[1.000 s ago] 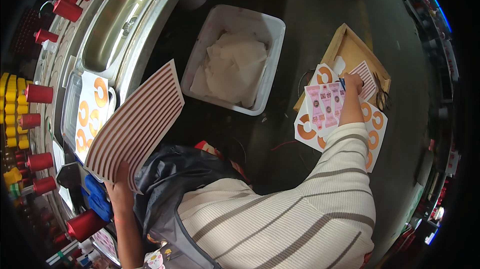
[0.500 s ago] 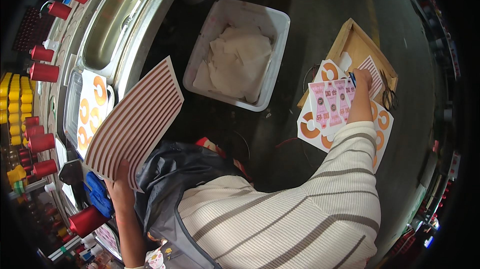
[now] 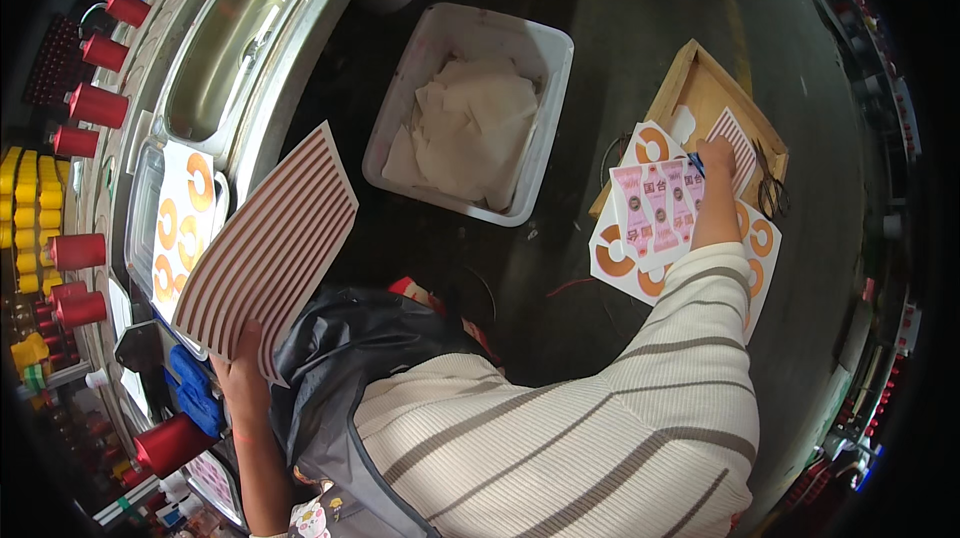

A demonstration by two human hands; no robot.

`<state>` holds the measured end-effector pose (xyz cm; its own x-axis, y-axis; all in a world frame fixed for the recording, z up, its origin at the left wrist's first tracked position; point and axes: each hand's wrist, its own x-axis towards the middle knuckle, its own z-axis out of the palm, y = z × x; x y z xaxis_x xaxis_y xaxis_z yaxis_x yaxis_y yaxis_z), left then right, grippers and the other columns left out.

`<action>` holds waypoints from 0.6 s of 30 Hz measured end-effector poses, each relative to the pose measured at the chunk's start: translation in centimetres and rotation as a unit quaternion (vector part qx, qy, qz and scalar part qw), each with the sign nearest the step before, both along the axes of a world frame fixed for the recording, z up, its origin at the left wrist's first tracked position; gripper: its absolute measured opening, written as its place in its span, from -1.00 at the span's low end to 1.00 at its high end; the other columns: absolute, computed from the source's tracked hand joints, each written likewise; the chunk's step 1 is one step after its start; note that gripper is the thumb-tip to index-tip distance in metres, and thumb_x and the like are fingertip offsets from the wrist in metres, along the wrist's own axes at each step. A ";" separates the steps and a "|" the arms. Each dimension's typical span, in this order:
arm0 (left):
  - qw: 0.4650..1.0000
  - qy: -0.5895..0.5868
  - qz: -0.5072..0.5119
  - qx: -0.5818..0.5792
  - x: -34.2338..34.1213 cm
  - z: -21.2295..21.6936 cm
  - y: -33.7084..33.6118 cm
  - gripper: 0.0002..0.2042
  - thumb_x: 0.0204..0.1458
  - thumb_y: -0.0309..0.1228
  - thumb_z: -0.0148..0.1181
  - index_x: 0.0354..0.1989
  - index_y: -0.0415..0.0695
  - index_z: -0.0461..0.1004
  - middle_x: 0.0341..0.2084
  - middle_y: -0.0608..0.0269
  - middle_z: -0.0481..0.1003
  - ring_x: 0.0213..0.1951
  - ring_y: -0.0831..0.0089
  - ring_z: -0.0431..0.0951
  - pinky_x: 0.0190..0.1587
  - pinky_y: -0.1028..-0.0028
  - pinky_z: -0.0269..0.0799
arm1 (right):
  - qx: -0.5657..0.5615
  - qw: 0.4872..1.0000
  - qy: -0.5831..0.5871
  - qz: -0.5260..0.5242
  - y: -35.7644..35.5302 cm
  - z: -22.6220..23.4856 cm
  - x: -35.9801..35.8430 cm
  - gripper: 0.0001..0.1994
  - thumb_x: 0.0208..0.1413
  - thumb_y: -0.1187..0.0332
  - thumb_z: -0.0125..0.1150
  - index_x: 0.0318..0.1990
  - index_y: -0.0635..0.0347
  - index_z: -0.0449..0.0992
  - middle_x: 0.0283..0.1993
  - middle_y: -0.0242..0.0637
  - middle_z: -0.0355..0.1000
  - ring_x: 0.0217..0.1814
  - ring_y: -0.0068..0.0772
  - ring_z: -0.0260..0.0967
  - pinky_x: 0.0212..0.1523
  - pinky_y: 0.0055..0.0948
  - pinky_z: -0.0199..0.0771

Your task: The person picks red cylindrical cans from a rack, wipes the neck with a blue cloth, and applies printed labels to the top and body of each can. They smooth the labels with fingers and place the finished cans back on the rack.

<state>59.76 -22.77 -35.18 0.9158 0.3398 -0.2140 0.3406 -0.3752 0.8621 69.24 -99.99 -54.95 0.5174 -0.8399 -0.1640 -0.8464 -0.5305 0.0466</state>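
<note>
My left hand (image 3: pixel 240 373) grips the lower edge of a large white decal sheet (image 3: pixel 270 248) with reddish-brown stripes, which curves upward in front of me. On the right, my right hand (image 3: pixel 716 153) is closed at the edge of a smaller striped sheet (image 3: pixel 738 143) over a shallow wooden tray (image 3: pixel 690 63). A small blue item (image 3: pixel 697 166) shows beside its fingers; its kind is unclear. Under that forearm lie a pink printed sheet (image 3: pixel 655 203) and white sheets with orange rings (image 3: pixel 612 250). Black-handled scissors (image 3: pixel 772 193) rest at the tray's right side.
A white plastic tub (image 3: pixel 385 163) holding crumpled pale paper stands on the floor ahead. At left are a metal sink (image 3: pixel 225 58), another orange-ring sheet (image 3: pixel 185 203), a blue cloth (image 3: pixel 195 390) and several red cylinders (image 3: pixel 98 105) along a line.
The red cylinders at left have moved farther away along their line. The view has shifted slightly. My left hand still holds the striped sheet, and my right hand stays at the tray.
</note>
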 end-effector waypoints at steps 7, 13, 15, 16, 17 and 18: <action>1.000 -0.002 -0.010 0.009 0.3 0.3 -0.4 -0.57 0.17 -0.44 0.21 0.19 -0.35 0.38 0.08 0.07 0.47 0.08 0.31 0.45 0.19 0.37 0.28 | -0.086 0.995 0.018 -0.048 -0.5 -0.5 0.2 -0.69 0.17 0.18 0.14 -0.04 0.09 0.64 0.04 -0.13 0.58 0.06 -0.02 0.56 -0.04 -0.08 0.60; 1.000 -0.003 -0.002 -0.026 0.4 0.3 0.1 -0.56 0.17 -0.43 0.21 0.20 -0.35 0.37 0.08 0.09 0.47 0.08 0.32 0.44 0.19 0.38 0.28 | -0.088 0.971 -0.110 -0.192 0.6 2.3 1.4 -0.73 0.21 0.21 0.13 -0.13 0.11 0.68 -0.04 -0.09 0.61 0.01 0.00 0.59 -0.09 -0.09 0.63; 1.000 0.004 -0.004 -0.015 0.2 0.2 0.5 -0.55 0.17 -0.43 0.21 0.21 -0.35 0.36 0.07 0.08 0.47 0.08 0.32 0.44 0.19 0.38 0.29 | -0.093 0.970 -0.121 -0.190 1.4 2.3 1.6 -0.72 0.21 0.19 0.12 -0.14 0.14 0.68 -0.04 -0.05 0.60 0.00 0.01 0.59 -0.10 -0.08 0.63; 1.000 0.008 -0.005 -0.009 0.0 0.2 0.7 -0.55 0.17 -0.43 0.21 0.21 -0.35 0.35 0.07 0.08 0.47 0.08 0.32 0.44 0.19 0.37 0.29 | -0.095 0.969 -0.126 -0.189 1.9 2.2 1.8 -0.71 0.21 0.19 0.11 -0.14 0.15 0.67 -0.05 -0.02 0.59 -0.01 0.01 0.59 -0.11 -0.08 0.63; 1.000 0.006 -0.004 -0.014 0.0 0.3 0.7 -0.55 0.17 -0.43 0.21 0.21 -0.35 0.35 0.07 0.08 0.47 0.07 0.32 0.44 0.19 0.37 0.29 | -0.114 0.968 -0.132 -0.179 2.3 1.9 1.7 -0.70 0.21 0.18 0.11 -0.15 0.15 0.68 -0.05 -0.02 0.58 -0.02 0.01 0.59 -0.12 -0.08 0.63; 1.000 0.004 -0.004 -0.019 0.0 0.4 0.5 -0.55 0.17 -0.43 0.21 0.21 -0.35 0.35 0.07 0.08 0.48 0.07 0.32 0.45 0.19 0.38 0.29 | -0.132 0.967 -0.138 -0.168 2.7 1.4 1.6 -0.70 0.21 0.18 0.11 -0.15 0.15 0.68 -0.05 -0.02 0.58 -0.03 0.01 0.60 -0.12 -0.08 0.63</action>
